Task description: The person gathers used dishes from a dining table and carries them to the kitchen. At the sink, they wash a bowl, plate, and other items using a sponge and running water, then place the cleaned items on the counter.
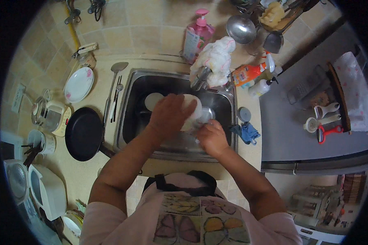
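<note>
Over the stainless steel sink, my left hand grips a white dish, its fingers spread across the outside. The dish is tilted, and my hand covers much of it. My right hand is curled close to the dish's lower right side. Something greyish shows by its fingertips, too blurred to name, and whether it is held is unclear. A pale round dish lies in the sink left of my left hand. Above the basin, the faucet has white cloth draped over it.
Left of the sink lie a spatula, chopsticks, a black frying pan and a flowered plate. A pink pump bottle and an orange spray bottle stand behind. A blue cloth lies at right.
</note>
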`<state>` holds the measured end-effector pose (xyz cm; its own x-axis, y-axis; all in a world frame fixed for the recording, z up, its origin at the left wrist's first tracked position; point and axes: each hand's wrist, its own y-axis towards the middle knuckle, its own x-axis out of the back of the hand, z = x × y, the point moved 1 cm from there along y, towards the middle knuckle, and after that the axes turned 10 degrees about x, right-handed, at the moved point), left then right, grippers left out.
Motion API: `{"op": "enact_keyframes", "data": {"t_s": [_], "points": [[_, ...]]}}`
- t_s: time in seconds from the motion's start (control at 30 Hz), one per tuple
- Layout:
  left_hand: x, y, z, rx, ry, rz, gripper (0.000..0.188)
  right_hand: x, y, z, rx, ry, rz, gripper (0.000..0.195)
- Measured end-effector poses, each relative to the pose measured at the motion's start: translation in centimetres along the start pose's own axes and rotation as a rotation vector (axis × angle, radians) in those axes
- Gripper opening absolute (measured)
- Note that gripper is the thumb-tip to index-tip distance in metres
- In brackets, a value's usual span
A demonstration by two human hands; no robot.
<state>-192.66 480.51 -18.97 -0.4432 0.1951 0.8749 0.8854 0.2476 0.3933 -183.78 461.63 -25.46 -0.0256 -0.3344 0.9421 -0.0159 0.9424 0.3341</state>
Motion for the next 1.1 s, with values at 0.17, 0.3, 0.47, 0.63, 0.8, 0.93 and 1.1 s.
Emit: {"op": "enact_keyframes", "data": {"t_s": [0.17,0.3,0.47,0.63,0.8,0.93,1.1], "points": [[-2.8,0.6,3.5,0.605,-0.667,0.013,0.041,-0.5,-3.7,-1.8,-0.811,0.448,-0.298,0.025],[-2.7,0.2,1.8,1.02,-1.676,0.469,0.044,0.3,-3.8,-4.9,-0.957,1.024,-0.779,0.018],[-2.4,1.5,-0.7,0.949,-1.748,0.595,0.047,4.2,-1.2,-4.6,-1.012,1.379,-0.785,0.032],[-1.7,4.6,-1.1,0.689,-1.308,0.712,0.052,6.8,1.8,-1.7,-1.034,1.441,-0.608,0.041],[-1.0,5.1,-2.7,0.634,-1.256,0.591,0.039,5.5,1.3,-2.0,-1.045,1.445,-0.791,0.038],[-4.0,0.3,-5.2,0.657,-1.346,0.39,0.044,4.9,1.7,-1.1,-1.102,1.319,-0.962,0.045],[-4.6,-1.1,-7.4,1.006,-1.66,0.22,0.052,5.1,1.4,-0.5,-0.944,1.209,-0.855,0.032]]}}
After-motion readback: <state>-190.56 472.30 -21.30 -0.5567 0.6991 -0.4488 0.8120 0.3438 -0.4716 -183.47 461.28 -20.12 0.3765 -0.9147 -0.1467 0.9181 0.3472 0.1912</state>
